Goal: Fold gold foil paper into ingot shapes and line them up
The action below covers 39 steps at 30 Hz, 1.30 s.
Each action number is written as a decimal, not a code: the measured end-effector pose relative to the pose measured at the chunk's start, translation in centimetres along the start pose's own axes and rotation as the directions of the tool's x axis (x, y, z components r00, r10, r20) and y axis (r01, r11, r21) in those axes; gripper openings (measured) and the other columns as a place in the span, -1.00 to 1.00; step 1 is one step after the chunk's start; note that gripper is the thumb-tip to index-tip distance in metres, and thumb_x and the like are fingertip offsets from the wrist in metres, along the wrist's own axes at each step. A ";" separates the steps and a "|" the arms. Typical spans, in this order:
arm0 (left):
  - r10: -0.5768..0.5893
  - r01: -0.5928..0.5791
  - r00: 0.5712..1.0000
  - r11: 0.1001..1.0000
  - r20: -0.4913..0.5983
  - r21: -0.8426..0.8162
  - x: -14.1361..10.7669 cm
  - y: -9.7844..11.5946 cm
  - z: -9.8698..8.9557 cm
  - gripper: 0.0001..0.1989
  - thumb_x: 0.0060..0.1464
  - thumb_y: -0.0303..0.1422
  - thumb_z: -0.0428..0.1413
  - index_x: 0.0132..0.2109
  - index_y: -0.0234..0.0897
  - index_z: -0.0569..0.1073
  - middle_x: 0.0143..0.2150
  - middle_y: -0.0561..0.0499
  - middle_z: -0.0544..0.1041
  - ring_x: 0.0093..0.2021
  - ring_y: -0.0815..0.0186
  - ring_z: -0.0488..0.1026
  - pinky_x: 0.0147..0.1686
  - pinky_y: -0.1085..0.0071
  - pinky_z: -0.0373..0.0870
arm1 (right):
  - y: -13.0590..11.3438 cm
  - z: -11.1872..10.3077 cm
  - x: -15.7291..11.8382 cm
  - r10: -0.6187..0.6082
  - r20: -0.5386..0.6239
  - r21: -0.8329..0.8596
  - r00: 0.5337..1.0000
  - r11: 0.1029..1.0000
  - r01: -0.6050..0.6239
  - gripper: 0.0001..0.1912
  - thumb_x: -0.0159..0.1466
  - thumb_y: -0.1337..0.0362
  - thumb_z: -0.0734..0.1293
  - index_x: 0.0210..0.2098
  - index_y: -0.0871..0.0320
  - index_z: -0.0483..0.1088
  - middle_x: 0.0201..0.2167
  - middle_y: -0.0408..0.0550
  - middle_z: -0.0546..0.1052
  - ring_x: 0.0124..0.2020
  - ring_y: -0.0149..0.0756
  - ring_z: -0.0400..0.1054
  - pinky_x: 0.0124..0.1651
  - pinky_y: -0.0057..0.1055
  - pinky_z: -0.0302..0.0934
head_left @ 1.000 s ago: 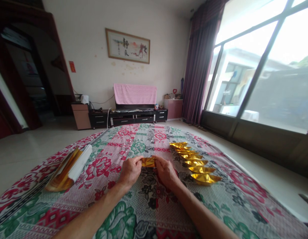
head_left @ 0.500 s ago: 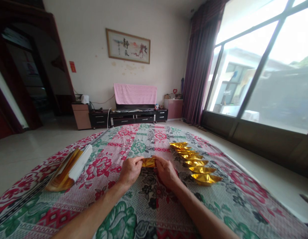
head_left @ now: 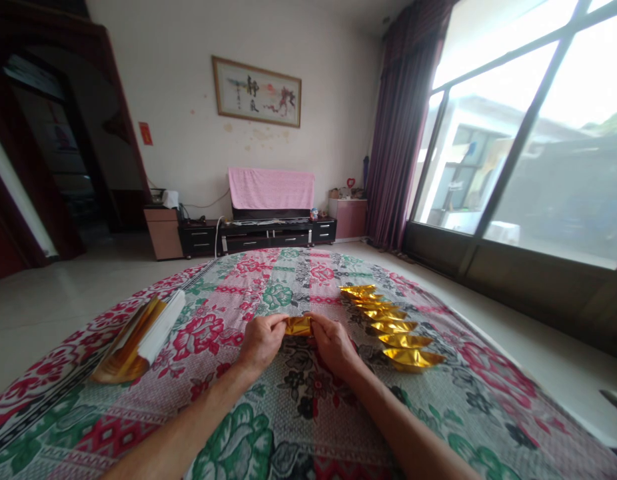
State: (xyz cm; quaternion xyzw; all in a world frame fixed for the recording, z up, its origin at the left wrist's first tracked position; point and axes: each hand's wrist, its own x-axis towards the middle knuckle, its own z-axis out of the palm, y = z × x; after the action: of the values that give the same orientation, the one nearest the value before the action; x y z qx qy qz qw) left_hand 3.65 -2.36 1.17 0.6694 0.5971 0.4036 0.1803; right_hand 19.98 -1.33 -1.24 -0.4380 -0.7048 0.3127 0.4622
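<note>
A small folded piece of gold foil paper [head_left: 299, 326] is stretched between my two hands, above the middle of the patterned tablecloth [head_left: 283, 387]. My left hand [head_left: 261, 341] pinches its left end between thumb and fingers. At the right end, my right hand [head_left: 334, 343] grips it the same way. To the right of my right hand runs a row of several folded gold paper ingots [head_left: 414, 359], boat-shaped with pointed ends. Off to the left lies a stack of gold and white paper sheets [head_left: 138, 340], bent lengthwise.
The cloth covers a round table. Beyond it stand a low black TV cabinet [head_left: 268, 239] and a screen under a pink cloth [head_left: 271, 189]. Large windows [head_left: 488, 147] and a purple curtain [head_left: 396, 133] are on the right; a dark doorway [head_left: 58, 147] opens at the left.
Both hands stay in nearly the same place, still holding the gold paper. Its front face catches the light slightly differently. The row of ingots and the paper stack have not moved.
</note>
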 end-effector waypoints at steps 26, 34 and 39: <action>-0.050 0.054 0.998 0.987 -0.031 0.149 0.4 0.1 -0.8 -0.68 0.00 -0.39 -0.07 -0.18 -0.23 0.53 -0.33 -0.01 0.59 -0.30 0.34 0.50 -0.30 0.55 0.35 | -0.3 -0.7 0.2 0.115 -0.076 0.079 0.990 0.991 -0.109 -0.61 0.15 0.17 0.13 -0.11 0.17 0.38 -0.30 -0.08 0.52 -0.44 -0.36 0.39 -0.42 -0.50 0.28; -0.030 0.022 0.999 0.985 0.044 0.170 0.6 -0.1 -0.9 -0.68 0.00 -0.41 -0.07 -0.19 -0.27 0.54 -0.26 -0.07 0.58 -0.28 0.32 0.48 -0.28 0.51 0.28 | -0.1 -0.6 0.1 0.112 -0.107 -0.031 0.988 0.993 -0.116 -0.59 0.18 0.12 0.12 -0.12 0.20 0.39 -0.43 -0.08 0.52 -0.57 -0.38 0.37 -0.48 -0.50 0.25; 0.023 -0.035 0.998 0.977 0.059 0.211 0.6 -0.3 -1.0 -0.68 0.03 -0.38 -0.09 -0.43 -0.29 0.55 -0.43 -0.02 0.57 -0.43 0.38 0.40 -0.43 0.55 0.18 | -0.2 -0.7 0.2 0.098 -0.145 -0.101 0.985 0.989 -0.113 -0.61 0.19 0.13 0.11 -0.15 0.17 0.41 -0.51 -0.10 0.51 -0.51 -0.36 0.38 -0.44 -0.50 0.23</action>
State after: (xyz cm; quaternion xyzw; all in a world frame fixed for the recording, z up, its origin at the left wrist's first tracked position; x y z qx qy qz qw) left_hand 2.68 -1.98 1.72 0.7045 0.6217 0.3212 0.1185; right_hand 20.50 -1.18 -0.78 -0.5198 -0.6626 0.2666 0.4686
